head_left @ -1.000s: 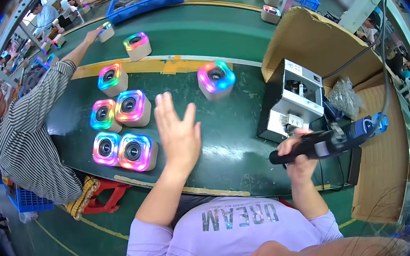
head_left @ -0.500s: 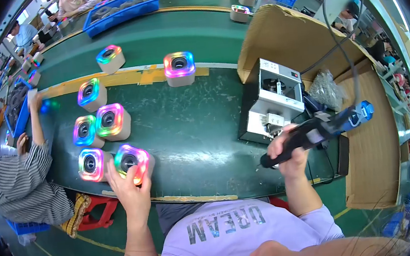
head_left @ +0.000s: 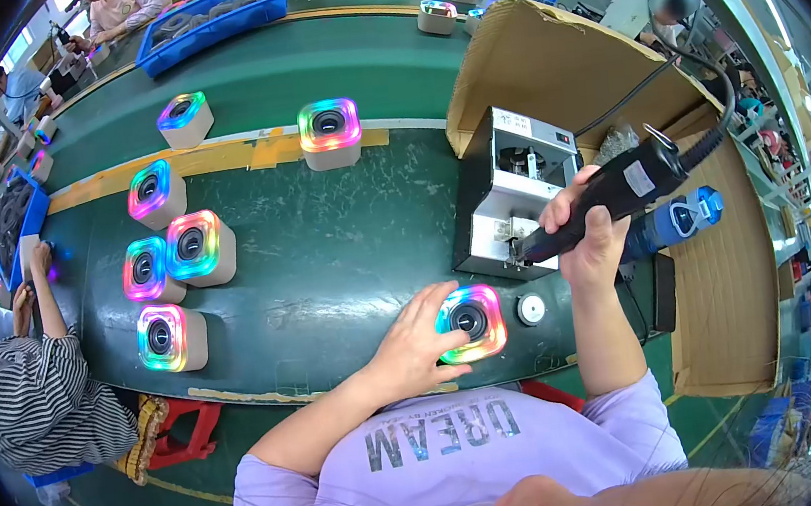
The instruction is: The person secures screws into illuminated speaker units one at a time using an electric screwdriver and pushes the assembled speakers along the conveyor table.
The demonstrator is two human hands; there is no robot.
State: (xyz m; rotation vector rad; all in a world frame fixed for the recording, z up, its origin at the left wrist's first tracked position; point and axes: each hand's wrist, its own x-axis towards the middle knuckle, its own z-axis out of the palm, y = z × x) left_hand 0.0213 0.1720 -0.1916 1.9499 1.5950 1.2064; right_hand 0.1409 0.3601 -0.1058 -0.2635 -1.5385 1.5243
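The left hand's (head_left: 415, 347) fingers, parted, clasp the left side of a lit speaker (head_left: 484, 320); a white disc (head_left: 531, 310) lies just right of them. The right hand's (head_left: 590, 239) fingers wrap a black driver (head_left: 622, 196), its tip at the machine (head_left: 508, 198) beyond — apart from the speaker, so work on this piece seems barely begun. Six other lit speakers (head_left: 200, 247) stand left of and beyond the left fingers — finished or not, one cannot tell. The shirt (head_left: 450, 485) reads "DREAM"; the driver's label is illegible.

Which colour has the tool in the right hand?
The tool is black with a pale label, seen best in the head view.
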